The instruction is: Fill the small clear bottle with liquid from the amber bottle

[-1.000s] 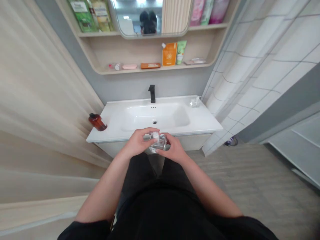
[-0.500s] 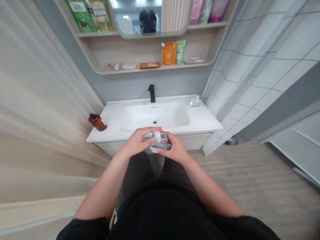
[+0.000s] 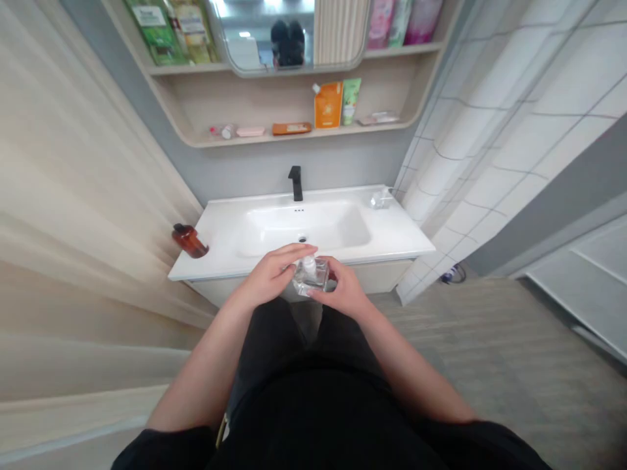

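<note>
A clear, square-sided bottle (image 3: 304,286) with a white top (image 3: 309,264) is in front of me, just past the counter's near edge. My right hand (image 3: 343,288) grips it from the right, fingers at the far side and thumb along the near lower edge. My left hand (image 3: 270,275) is at its left, fingers stretched out past the white top with the tips close to it. The left thumb is drawn back toward the bottle's left edge; whether it touches is hard to tell.
The white washbasin (image 3: 255,225) has a black tap (image 3: 296,183). An amber bottle (image 3: 190,241) lies tilted at the counter's left end; a clear item (image 3: 381,199) is at the right. Above, a shelf (image 3: 235,139) holds an orange pouch (image 3: 328,106) and a green tube (image 3: 351,102).
My left thumb has pulled back leftward from the white top, exposing more of the bottle. The right hand keeps its hold. The view has shifted slightly.
</note>
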Motion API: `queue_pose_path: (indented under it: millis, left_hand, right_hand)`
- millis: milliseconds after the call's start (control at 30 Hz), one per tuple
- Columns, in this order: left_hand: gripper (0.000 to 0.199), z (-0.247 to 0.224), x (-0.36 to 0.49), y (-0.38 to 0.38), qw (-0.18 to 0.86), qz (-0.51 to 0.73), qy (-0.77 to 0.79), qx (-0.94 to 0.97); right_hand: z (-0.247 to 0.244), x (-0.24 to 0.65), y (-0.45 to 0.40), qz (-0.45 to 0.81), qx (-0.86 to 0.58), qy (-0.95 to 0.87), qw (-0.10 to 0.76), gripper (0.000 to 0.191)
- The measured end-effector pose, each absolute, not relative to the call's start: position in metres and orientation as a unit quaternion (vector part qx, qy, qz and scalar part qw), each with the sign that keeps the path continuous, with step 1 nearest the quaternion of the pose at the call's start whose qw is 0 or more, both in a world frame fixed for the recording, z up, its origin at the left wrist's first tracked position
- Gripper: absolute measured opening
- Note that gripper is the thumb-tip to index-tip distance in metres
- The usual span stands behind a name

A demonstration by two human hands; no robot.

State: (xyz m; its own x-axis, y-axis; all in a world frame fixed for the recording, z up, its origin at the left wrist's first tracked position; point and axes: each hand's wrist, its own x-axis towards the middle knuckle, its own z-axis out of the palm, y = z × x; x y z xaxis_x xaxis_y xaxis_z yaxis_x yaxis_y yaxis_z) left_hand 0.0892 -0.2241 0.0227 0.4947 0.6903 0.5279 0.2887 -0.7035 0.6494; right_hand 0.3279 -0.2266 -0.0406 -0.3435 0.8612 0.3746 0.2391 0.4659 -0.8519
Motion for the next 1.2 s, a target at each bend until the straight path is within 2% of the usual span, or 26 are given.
queue_pose_path:
  millis: [200, 433, 567, 700, 833, 1000, 1200]
  left_hand:
    - [0.046, 0.019, 0.094, -0.226, 0.238, 0.412, 0.338, 0.812]
    - [0.047, 0.020, 0.093, -0.226, 0.248, 0.400, 0.335, 0.816]
    - [0.045, 0.021, 0.094, -0.227, 0.265, 0.389, 0.313, 0.825]
    - [0.048, 0.016, 0.096, -0.229, 0.239, 0.401, 0.334, 0.819]
    - [0.050, 0.015, 0.094, -0.233, 0.242, 0.395, 0.283, 0.840]
    - [0.060, 0.018, 0.099, -0.249, 0.183, 0.388, 0.278, 0.860]
    - [0.043, 0.012, 0.110, -0.249, 0.164, 0.459, 0.308, 0.817]
  right_hand:
    - [-0.041, 0.330, -0.226, 0.362, -0.369, -0.738, 0.434, 0.067]
    - [-0.044, 0.334, -0.225, 0.369, -0.358, -0.738, 0.436, 0.074]
    - [-0.042, 0.335, -0.225, 0.364, -0.353, -0.741, 0.440, 0.071]
    - [-0.039, 0.336, -0.227, 0.357, -0.356, -0.744, 0.439, 0.071]
    - [-0.041, 0.337, -0.229, 0.356, -0.350, -0.747, 0.438, 0.070]
    - [-0.046, 0.340, -0.232, 0.342, -0.353, -0.747, 0.449, 0.076]
    - [-0.041, 0.340, -0.238, 0.291, -0.359, -0.767, 0.446, 0.073]
